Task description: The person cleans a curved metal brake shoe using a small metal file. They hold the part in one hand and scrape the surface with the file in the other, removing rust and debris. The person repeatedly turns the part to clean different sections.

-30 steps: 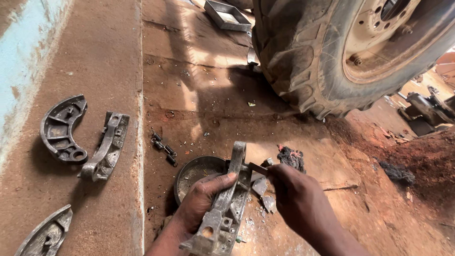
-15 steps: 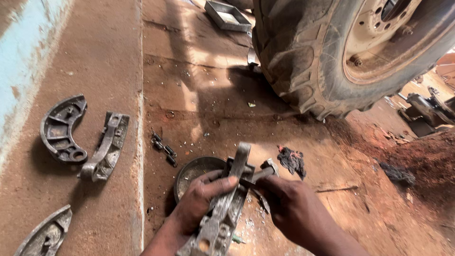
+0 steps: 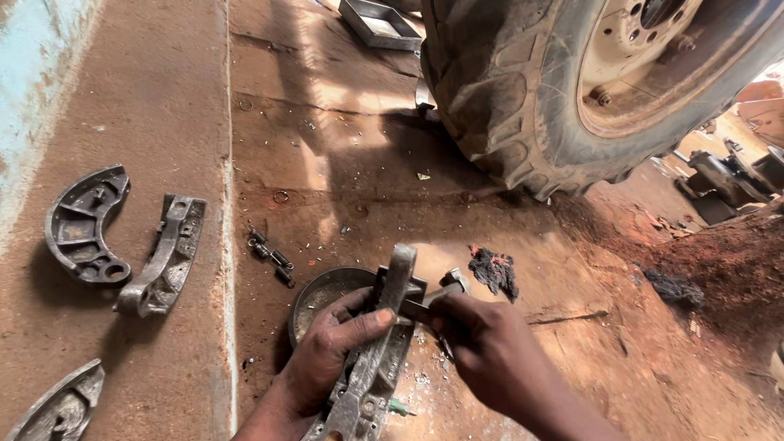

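The left hand (image 3: 331,351) squeezes a curved metal shoe (image 3: 377,351), standing on its end. The right hand (image 3: 482,351) pinches a small tool (image 3: 437,298) and presses it on the shoe's top. The tool might slip and hit the left thumb close below. A round pan (image 3: 314,298) sits just behind the grip. The big tire (image 3: 506,98) is far ahead. There is open floor to the right.

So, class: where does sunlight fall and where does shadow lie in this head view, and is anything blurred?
Head view: sun patches brighten the ground left of the big tyre, whose shadow darkens the floor beneath it; the left hand and right hand, on the curved metal brake shoe, sit in softer shade; everything looks fairly sharp, edges slightly stretched.
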